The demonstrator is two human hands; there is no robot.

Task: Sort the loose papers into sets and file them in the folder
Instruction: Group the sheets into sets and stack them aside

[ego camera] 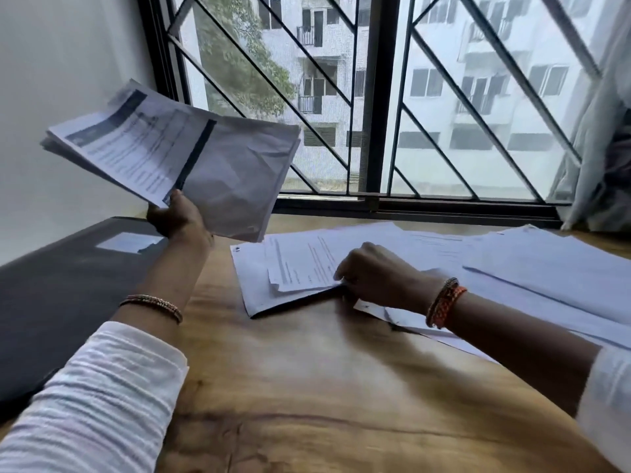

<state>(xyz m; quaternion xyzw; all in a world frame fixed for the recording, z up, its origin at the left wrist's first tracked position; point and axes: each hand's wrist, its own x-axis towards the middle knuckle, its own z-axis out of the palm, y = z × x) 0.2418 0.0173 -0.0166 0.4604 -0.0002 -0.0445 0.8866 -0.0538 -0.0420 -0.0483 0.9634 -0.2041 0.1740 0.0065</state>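
We sorted papers at a window-side desk.
Our left hand gripped a thick stack of printed white sheets, raised at 10 o'clock above the dark grey closed folder. Our right hand, fingers curled, pinched a small printed sheet set among loose white papers spread at 2 o'clock on the wooden tabletop.

Folder lies left on table; papers right.
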